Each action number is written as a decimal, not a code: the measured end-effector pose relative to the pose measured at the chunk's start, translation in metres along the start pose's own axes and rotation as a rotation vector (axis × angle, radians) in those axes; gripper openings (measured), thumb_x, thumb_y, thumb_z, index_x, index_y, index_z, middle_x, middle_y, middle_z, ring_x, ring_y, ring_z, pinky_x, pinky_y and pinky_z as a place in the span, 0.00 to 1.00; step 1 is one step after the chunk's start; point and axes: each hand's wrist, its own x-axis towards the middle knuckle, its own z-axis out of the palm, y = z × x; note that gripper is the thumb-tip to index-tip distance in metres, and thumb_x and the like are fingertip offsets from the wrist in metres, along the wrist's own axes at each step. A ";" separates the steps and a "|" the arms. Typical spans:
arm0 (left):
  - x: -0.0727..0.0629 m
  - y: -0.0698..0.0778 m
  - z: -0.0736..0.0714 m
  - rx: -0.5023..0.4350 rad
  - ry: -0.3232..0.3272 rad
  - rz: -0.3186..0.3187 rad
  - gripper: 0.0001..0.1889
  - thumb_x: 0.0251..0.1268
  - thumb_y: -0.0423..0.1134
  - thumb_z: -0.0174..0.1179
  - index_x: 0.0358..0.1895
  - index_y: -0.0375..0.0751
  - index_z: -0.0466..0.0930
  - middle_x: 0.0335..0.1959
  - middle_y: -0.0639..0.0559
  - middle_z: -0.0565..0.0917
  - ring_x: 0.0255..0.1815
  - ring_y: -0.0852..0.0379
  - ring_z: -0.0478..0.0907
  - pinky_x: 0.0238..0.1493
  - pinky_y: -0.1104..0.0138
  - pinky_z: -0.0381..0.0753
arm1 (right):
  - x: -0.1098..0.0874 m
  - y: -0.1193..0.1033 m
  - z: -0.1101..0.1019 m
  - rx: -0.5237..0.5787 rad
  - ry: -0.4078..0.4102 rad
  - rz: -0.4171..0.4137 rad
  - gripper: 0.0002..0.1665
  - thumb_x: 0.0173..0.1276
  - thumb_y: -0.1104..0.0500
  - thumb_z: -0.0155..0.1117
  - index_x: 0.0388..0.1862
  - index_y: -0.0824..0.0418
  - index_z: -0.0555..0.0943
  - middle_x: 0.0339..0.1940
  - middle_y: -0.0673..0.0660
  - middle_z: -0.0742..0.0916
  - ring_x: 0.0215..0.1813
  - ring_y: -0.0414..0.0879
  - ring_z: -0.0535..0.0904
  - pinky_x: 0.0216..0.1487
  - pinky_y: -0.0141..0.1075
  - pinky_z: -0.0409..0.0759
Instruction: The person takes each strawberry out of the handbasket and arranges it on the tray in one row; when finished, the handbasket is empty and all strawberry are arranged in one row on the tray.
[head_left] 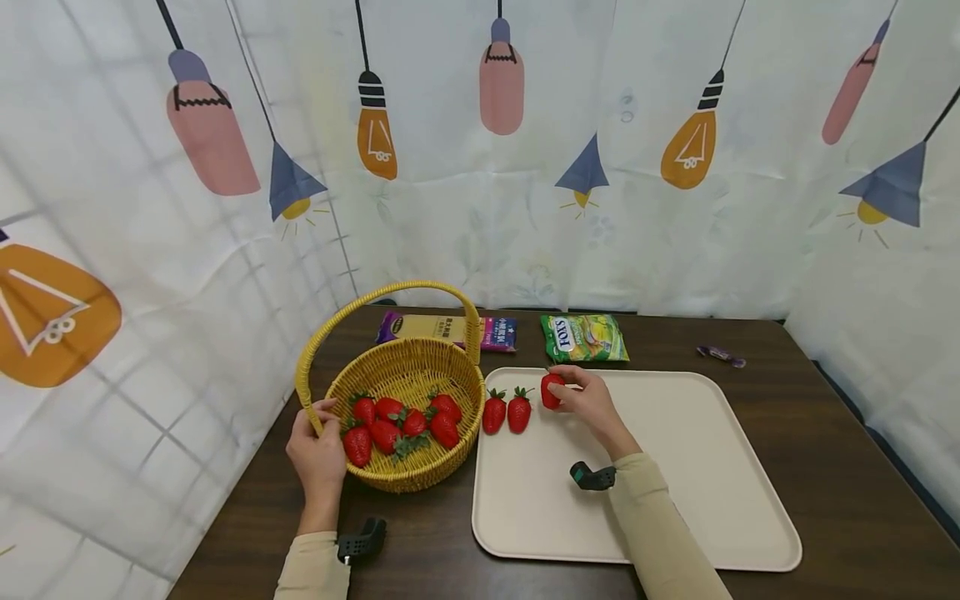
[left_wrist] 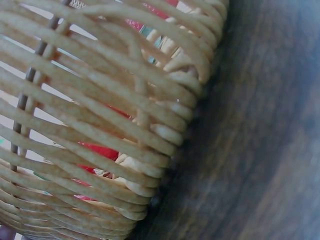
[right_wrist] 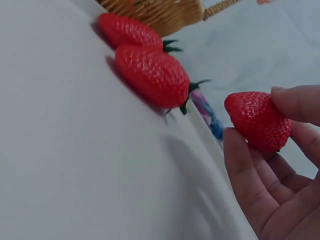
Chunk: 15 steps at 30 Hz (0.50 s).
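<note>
My right hand (head_left: 588, 404) pinches a strawberry (right_wrist: 257, 120) between thumb and fingers, above the far left part of the cream tray (head_left: 555, 517). To the left of it, two strawberries (head_left: 519, 412) lie side by side on the tray, green tops toward the back. A yellow woven basket (head_left: 420, 479) with a tall handle stands left of the tray, with several strawberries (head_left: 358, 446) inside. At the basket's left side, my left hand (head_left: 318, 454) grips the rim by the handle's foot. The left wrist view shows mostly the basket's weave (left_wrist: 90, 100).
Behind the basket lies a purple and yellow packet (head_left: 427, 327). A green FOX'S bag (head_left: 585, 337) is behind the tray, and a small purple wrapped sweet (head_left: 722, 357) lies at the back right. A patterned curtain (head_left: 465, 225) borders the dark wooden table (head_left: 847, 492).
</note>
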 end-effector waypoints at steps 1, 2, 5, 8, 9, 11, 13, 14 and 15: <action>0.000 0.000 0.000 0.000 -0.001 0.000 0.05 0.61 0.23 0.51 0.33 0.25 0.77 0.44 0.44 0.85 0.39 0.65 0.75 0.32 0.73 0.65 | 0.000 0.003 -0.001 -0.015 0.002 0.003 0.25 0.68 0.58 0.65 0.62 0.64 0.77 0.54 0.64 0.79 0.50 0.54 0.78 0.43 0.39 0.83; 0.000 0.001 0.000 0.000 -0.001 0.001 0.05 0.61 0.23 0.51 0.33 0.25 0.77 0.44 0.44 0.85 0.39 0.64 0.75 0.32 0.72 0.66 | 0.001 0.004 -0.002 -0.026 0.004 0.009 0.24 0.67 0.57 0.65 0.61 0.63 0.77 0.53 0.63 0.79 0.49 0.53 0.78 0.43 0.38 0.83; -0.001 0.001 0.000 -0.008 -0.003 0.000 0.05 0.62 0.23 0.51 0.34 0.25 0.77 0.44 0.43 0.85 0.41 0.61 0.75 0.32 0.72 0.66 | 0.002 0.007 -0.003 -0.061 0.018 0.018 0.22 0.67 0.56 0.65 0.59 0.60 0.79 0.52 0.62 0.80 0.46 0.52 0.79 0.41 0.36 0.82; -0.001 0.003 0.000 -0.014 -0.009 0.000 0.05 0.62 0.24 0.51 0.33 0.25 0.77 0.45 0.43 0.85 0.42 0.58 0.76 0.34 0.72 0.67 | 0.002 0.008 -0.003 -0.074 0.023 0.024 0.22 0.67 0.57 0.65 0.59 0.59 0.79 0.52 0.62 0.80 0.46 0.54 0.79 0.41 0.37 0.82; -0.001 0.003 0.000 -0.016 -0.011 -0.001 0.05 0.62 0.24 0.51 0.33 0.25 0.77 0.45 0.43 0.85 0.42 0.58 0.75 0.35 0.72 0.67 | 0.002 0.008 -0.003 -0.081 0.025 0.026 0.22 0.67 0.57 0.65 0.59 0.60 0.79 0.52 0.62 0.80 0.46 0.54 0.79 0.40 0.38 0.83; -0.001 0.004 0.000 -0.016 -0.016 -0.001 0.05 0.63 0.24 0.51 0.33 0.26 0.76 0.45 0.43 0.85 0.42 0.60 0.75 0.36 0.72 0.67 | 0.003 0.010 -0.002 -0.094 0.028 0.039 0.23 0.66 0.57 0.66 0.59 0.60 0.79 0.53 0.62 0.80 0.47 0.54 0.79 0.39 0.38 0.83; -0.001 0.004 -0.001 -0.015 -0.021 -0.002 0.05 0.63 0.24 0.50 0.32 0.26 0.76 0.46 0.43 0.85 0.41 0.63 0.74 0.36 0.71 0.66 | 0.004 0.011 0.000 -0.118 0.033 0.049 0.22 0.66 0.57 0.66 0.59 0.60 0.80 0.53 0.61 0.81 0.48 0.54 0.79 0.38 0.38 0.83; -0.001 0.004 -0.001 -0.012 -0.020 -0.004 0.05 0.63 0.24 0.50 0.32 0.27 0.77 0.46 0.42 0.85 0.40 0.64 0.74 0.36 0.71 0.66 | 0.004 0.011 0.001 -0.125 0.031 0.057 0.22 0.65 0.57 0.67 0.58 0.60 0.80 0.53 0.61 0.81 0.48 0.54 0.79 0.38 0.38 0.83; -0.001 0.004 -0.001 -0.011 -0.020 -0.006 0.06 0.63 0.24 0.50 0.32 0.27 0.76 0.46 0.42 0.85 0.40 0.65 0.73 0.36 0.71 0.66 | 0.004 0.012 0.002 -0.134 0.026 0.064 0.21 0.65 0.58 0.67 0.57 0.59 0.80 0.52 0.60 0.82 0.48 0.54 0.79 0.37 0.38 0.83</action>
